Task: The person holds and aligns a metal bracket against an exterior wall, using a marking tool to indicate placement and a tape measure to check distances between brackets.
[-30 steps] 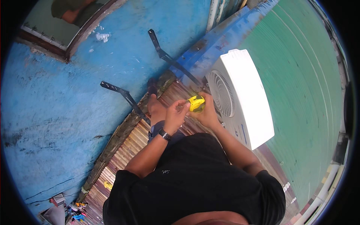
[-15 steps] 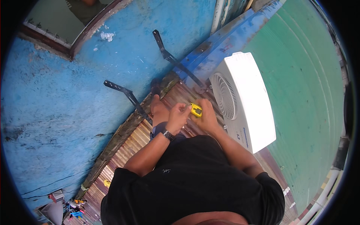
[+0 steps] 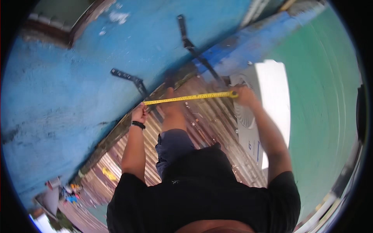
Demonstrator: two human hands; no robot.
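Observation:
A yellow tape measure (image 3: 190, 97) is drawn out in a nearly straight line between my two hands. My left hand (image 3: 140, 113) pinches its end beside the lower part of the nearer black wall bracket (image 3: 130, 79). The case end is in my right hand (image 3: 245, 97), closed around it and mostly hiding it, in front of the white outdoor air conditioner unit (image 3: 274, 105). A second black bracket (image 3: 190, 44) stands farther along the wall, its lower arm reaching toward the unit. The picture is blurred by motion.
A blue painted wall (image 3: 70, 93) runs along the left, with a window frame (image 3: 72, 33) at upper left. Rusty corrugated metal sheets (image 3: 198, 132) lie underfoot. Green sheeting (image 3: 322, 116) spreads at right. Small coloured items (image 3: 72, 194) sit at lower left.
My hands have moved apart, left hand toward the near bracket and right hand toward the unit. The tape is now pulled out of its case. The view has shifted.

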